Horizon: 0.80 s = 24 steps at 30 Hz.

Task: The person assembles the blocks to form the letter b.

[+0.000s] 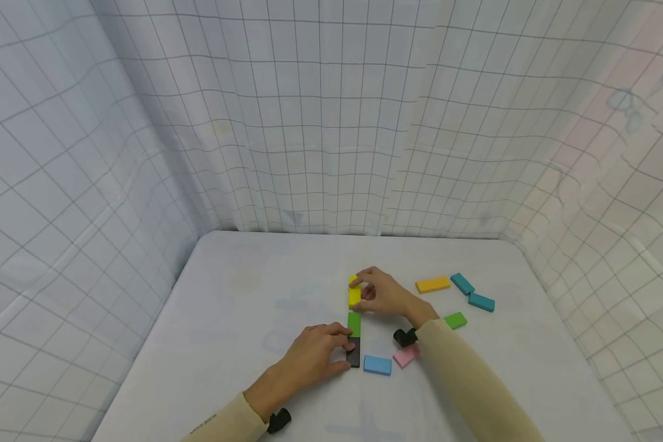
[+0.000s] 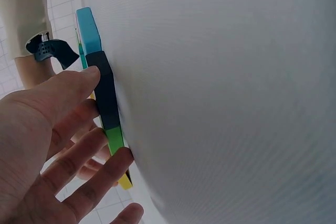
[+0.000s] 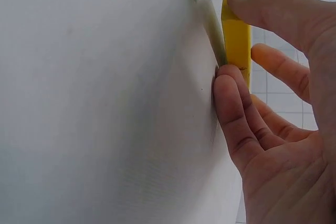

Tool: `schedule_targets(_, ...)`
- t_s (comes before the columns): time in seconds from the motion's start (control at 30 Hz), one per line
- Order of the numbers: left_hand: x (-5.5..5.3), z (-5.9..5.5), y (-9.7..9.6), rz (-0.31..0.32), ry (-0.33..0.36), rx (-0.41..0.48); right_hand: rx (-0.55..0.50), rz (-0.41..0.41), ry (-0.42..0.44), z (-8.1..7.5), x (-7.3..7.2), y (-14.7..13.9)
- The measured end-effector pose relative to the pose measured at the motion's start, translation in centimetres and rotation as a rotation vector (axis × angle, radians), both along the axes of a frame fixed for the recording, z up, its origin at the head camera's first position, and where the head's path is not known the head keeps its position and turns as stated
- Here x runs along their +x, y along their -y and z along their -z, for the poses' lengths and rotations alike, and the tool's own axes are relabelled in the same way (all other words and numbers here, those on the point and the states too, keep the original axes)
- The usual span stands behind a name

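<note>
By the right hand (image 1: 388, 296), the yellow block (image 1: 355, 297) is pinched, just beyond the green block (image 1: 354, 324). By the left hand (image 1: 312, 353), fingers relaxed, the black block (image 1: 355, 358) is touched. Room is left before the table's (image 1: 276, 261) far edge.

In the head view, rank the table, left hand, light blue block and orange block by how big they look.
1. Table
2. Left hand
3. Light blue block and orange block: too alike to rank; the blue one lies nearer the camera.
</note>
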<state>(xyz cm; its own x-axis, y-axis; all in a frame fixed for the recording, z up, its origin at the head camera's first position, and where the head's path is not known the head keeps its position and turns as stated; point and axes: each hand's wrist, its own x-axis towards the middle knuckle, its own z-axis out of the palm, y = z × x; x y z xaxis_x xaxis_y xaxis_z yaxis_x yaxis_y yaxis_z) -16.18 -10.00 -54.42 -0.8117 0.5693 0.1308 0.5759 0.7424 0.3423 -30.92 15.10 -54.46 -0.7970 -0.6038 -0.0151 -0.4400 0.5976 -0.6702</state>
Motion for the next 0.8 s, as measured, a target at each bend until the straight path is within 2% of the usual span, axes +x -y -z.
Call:
schedule_targets(0.43,0.0,-0.2,-0.1,-0.004,0.016,-0.009,0.01,-0.012,-0.023,0.0,0.5,-0.2)
schedule_targets(0.47,-0.3,0.9,0.1,0.007,-0.012,-0.004,0.01,-0.013,-0.021,0.0,0.5,-0.2)
schedule_targets(0.5,-0.3,0.9,0.1,0.01,-0.016,0.0,0.011,-0.012,-0.02,0.0,0.5,-0.3)
schedule_targets(0.67,-0.3,0.8,0.1,0.011,-0.011,0.004,0.015,-0.015,-0.019,0.0,0.4,-0.3)
schedule_targets(0.7,0.1,-0.4,-0.1,-0.003,0.023,-0.003,0.016,-0.016,-0.019,0.1,0.4,-0.3)
schedule_targets(0.8,0.1,-0.4,-0.1,-0.013,0.041,-0.015,0.016,-0.019,-0.021,0.1,0.4,-0.4)
